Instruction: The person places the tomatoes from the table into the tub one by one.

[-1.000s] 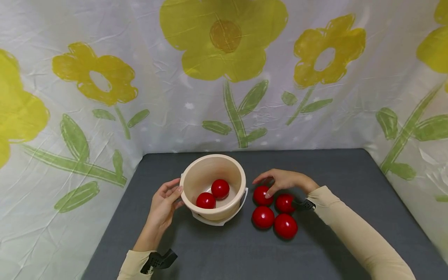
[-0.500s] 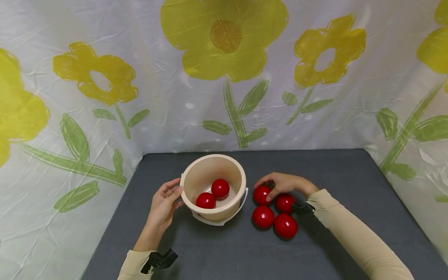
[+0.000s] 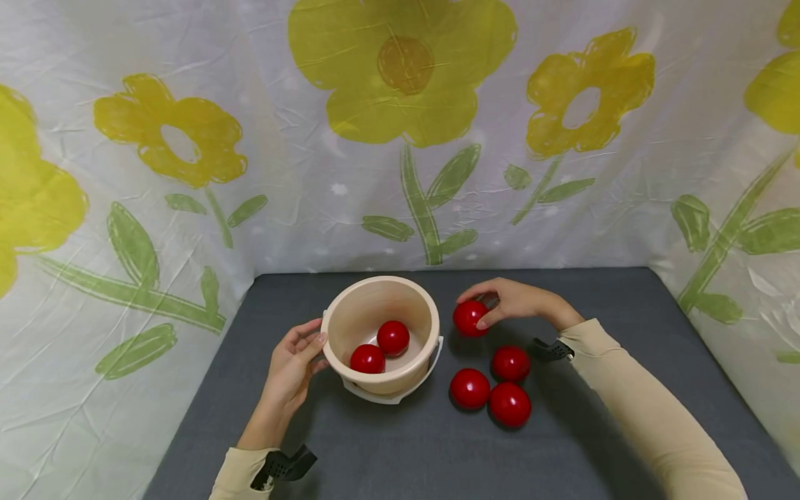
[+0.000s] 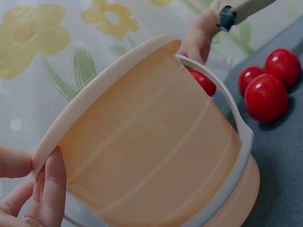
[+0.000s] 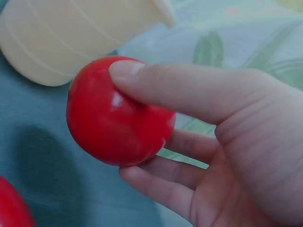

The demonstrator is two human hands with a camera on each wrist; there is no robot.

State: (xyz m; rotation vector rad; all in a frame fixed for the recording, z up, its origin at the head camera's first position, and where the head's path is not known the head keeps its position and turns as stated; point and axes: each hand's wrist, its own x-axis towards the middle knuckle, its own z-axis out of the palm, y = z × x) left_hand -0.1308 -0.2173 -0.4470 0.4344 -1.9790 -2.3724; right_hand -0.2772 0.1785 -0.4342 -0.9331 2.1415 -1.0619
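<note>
A cream bucket point(image 3: 350, 305) with a white handle point(image 3: 435, 357) stands left of centre on the table. My left hand point(image 3: 290, 364) pinches its rim, thumb on the outer edge and fingers beneath, as the left wrist view point(image 4: 47, 189) shows. Two glossy red balls, one at the back point(image 3: 393, 337) and one in front point(image 3: 367, 359), lie inside the bucket. Right of the bucket, my right hand point(image 3: 515, 303) grips another red ball point(image 3: 470, 319) between thumb and fingers. In the right wrist view that ball point(image 5: 109, 123) is above the table, its shadow below.
Three more red balls lie close together in front of my right hand: one at the back point(image 3: 511, 363), one at the left point(image 3: 469, 389) and one nearest me point(image 3: 510, 405). A flowered curtain point(image 3: 300, 208) hangs behind the dark grey table point(image 3: 400, 458).
My right hand has taken hold of the far left ball of the group and raised it up and away from the other three. My left hand and the bucket have stayed in place.
</note>
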